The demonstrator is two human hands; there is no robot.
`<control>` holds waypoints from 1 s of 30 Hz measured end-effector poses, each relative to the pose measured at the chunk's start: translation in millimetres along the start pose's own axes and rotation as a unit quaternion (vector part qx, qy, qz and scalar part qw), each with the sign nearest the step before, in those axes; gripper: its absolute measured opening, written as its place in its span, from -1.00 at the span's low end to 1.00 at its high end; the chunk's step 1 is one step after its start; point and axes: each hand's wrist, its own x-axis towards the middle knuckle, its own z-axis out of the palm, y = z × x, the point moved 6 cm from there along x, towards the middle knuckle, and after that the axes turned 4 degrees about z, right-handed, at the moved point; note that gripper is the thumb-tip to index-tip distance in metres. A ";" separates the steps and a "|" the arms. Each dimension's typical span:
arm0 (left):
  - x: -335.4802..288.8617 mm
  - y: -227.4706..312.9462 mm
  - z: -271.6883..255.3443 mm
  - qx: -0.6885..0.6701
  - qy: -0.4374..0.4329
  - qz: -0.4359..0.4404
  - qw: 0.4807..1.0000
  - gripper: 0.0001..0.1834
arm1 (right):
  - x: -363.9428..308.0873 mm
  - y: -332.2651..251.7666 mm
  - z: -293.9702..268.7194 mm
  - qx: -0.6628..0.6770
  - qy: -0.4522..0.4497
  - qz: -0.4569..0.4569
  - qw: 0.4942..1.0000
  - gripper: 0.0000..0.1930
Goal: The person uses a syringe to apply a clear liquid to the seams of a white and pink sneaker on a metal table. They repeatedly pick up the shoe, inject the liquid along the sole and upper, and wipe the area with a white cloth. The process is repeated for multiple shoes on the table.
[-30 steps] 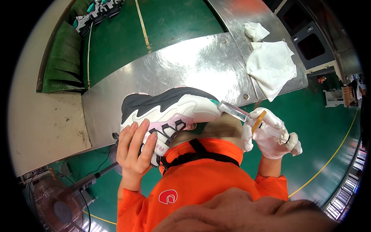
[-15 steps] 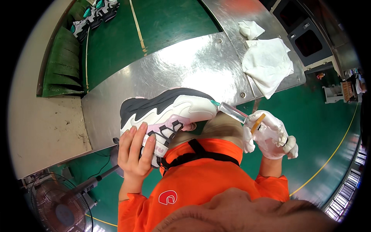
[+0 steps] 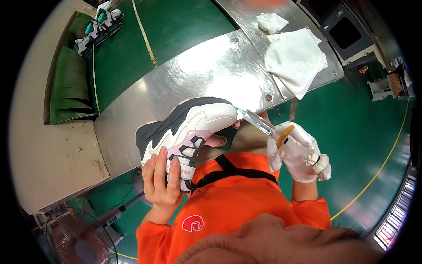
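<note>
My bare left hand (image 3: 163, 179) grips a white, pink and dark grey sneaker (image 3: 184, 127) by its laced upper and collar. The shoe lies tilted on its side, its dark sole facing away from me and its toe pointing right. In a white glove, my right hand (image 3: 299, 152) is closed round a clear syringe (image 3: 258, 122) with an amber-brown flange. The syringe's thin green tip reaches the toe end, near the seam between sole and upper; whether it touches I cannot tell. A knotted bundle of white cloth hangs at the glove's wrist.
A shiny metal table (image 3: 176, 70) lies beneath the shoe. White cloths (image 3: 294, 59) rest on its right part. Beyond it runs a green belt (image 3: 176, 22) with several sneakers (image 3: 99, 31) at the far left. A standing fan (image 3: 83, 242) is at lower left.
The syringe tip has shifted slightly left and up along the toe edge. My right hand has moved a little left with it. The view has shifted somewhat; the left hand keeps its hold.
</note>
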 end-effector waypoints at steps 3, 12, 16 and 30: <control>1.0 2.1 -0.3 -0.003 0.013 -0.011 1.000 -0.61 | -4.0 1.1 5.2 -0.008 0.026 0.013 1.000 0.17; 2.7 0.5 0.2 -0.018 0.004 -0.004 1.000 -0.52 | -10.1 8.8 13.7 -0.064 -0.040 -0.047 0.996 0.19; 16.5 -9.2 -5.4 -0.043 -0.016 -0.009 0.999 -0.55 | -8.9 15.4 20.5 -0.132 -0.081 -0.017 0.988 0.22; 81.3 -53.4 7.6 -0.161 -0.127 -0.076 0.976 -0.41 | 20.3 39.3 5.8 -0.308 -0.093 -0.094 0.942 0.07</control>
